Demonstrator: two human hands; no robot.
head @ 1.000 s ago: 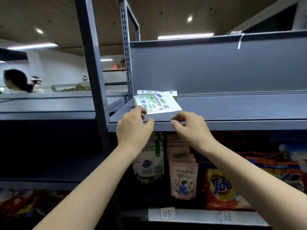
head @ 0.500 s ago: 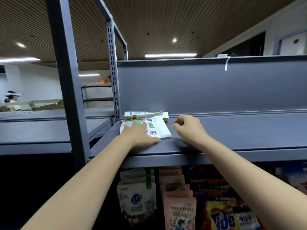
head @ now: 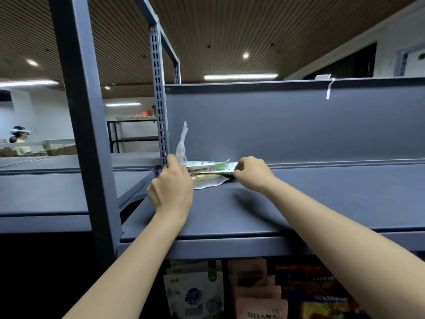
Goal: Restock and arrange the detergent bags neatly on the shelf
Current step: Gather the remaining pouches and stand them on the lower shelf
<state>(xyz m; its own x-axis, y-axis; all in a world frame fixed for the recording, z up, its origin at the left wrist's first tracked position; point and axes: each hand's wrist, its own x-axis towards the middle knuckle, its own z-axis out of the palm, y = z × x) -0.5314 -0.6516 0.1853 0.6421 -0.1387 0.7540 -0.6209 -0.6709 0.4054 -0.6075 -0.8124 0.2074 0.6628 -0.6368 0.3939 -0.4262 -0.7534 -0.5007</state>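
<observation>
A small stack of flat white-and-green detergent bags lies at the back left of the grey top shelf, against the back panel. My left hand holds one thin bag tipped up on edge at the stack's left side. My right hand pinches the right end of the top flat bag. A silvery bag shows at the bottom of the stack.
A grey upright post stands just left of the stack, a thicker one nearer me. Below hang white pouches, pink pouches and orange bags. Another person is far left.
Both hands have reached deeper onto the shelf, from its front edge to the back. The bag my left hand pressed flat now stands on edge, and my right hand has taken hold of the stack's end.
</observation>
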